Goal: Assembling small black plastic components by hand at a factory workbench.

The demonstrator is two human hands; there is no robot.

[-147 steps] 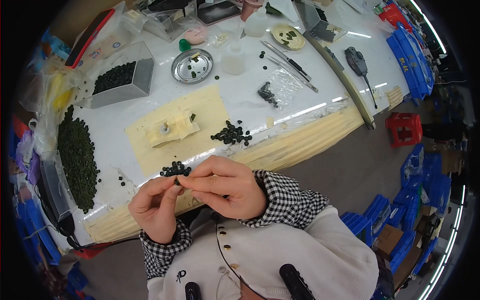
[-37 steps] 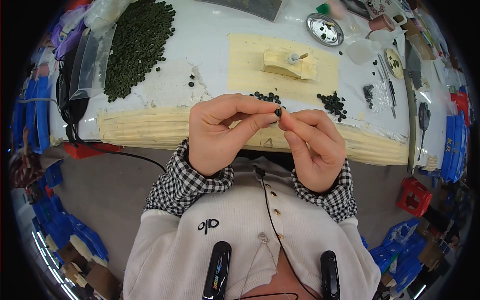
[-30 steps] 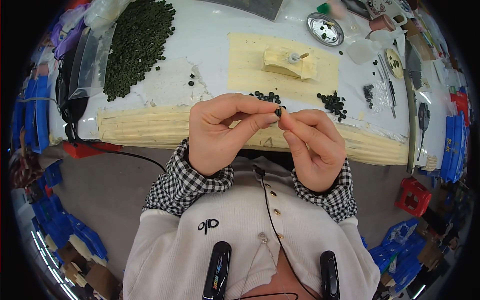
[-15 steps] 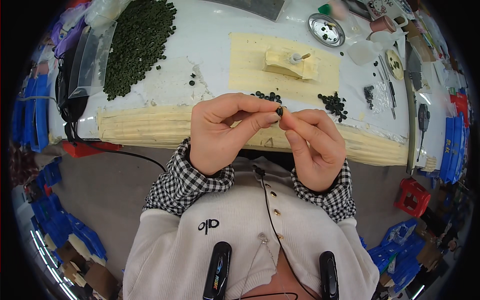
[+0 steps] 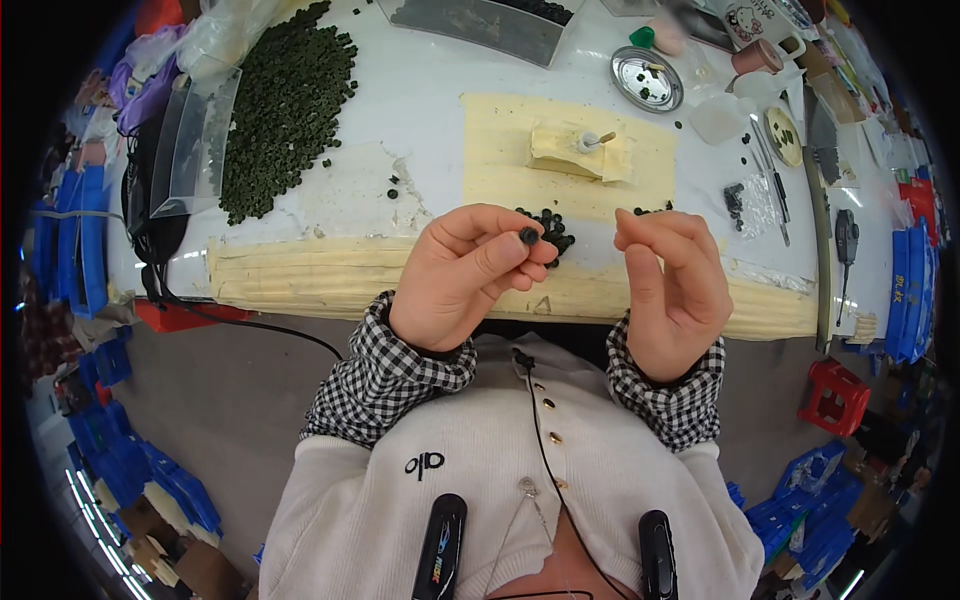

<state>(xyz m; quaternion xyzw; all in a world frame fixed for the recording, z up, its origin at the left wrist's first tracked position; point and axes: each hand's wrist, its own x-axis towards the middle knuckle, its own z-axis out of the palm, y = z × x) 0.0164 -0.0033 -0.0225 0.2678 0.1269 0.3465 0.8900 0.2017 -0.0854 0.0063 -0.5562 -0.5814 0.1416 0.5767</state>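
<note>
My left hand (image 5: pixel 462 278) pinches a small black round part (image 5: pixel 528 236) between thumb and forefinger, above the table's front edge. To its right, my right hand (image 5: pixel 682 292) hangs apart from it. The right thumb stands off the half-bent fingers, and I see nothing held there. Just past the left fingertips lies a small heap of similar black parts (image 5: pixel 556 238). More black parts (image 5: pixel 650 210) show beyond the right fingertips, mostly hidden by them.
A tape-covered block (image 5: pixel 570 160) bears a small white pot with a stick. Dark green pieces (image 5: pixel 285 115) form a large pile at left, beside a clear plastic tray (image 5: pixel 190 150). A metal dish (image 5: pixel 647 80), tweezers (image 5: pixel 780 185) and a pink cup (image 5: pixel 757 57) are at right.
My hands have parted: the right moved right, off the black part, and its thumb opened. The left keeps the part and has drawn slightly left. The view has shifted a little.
</note>
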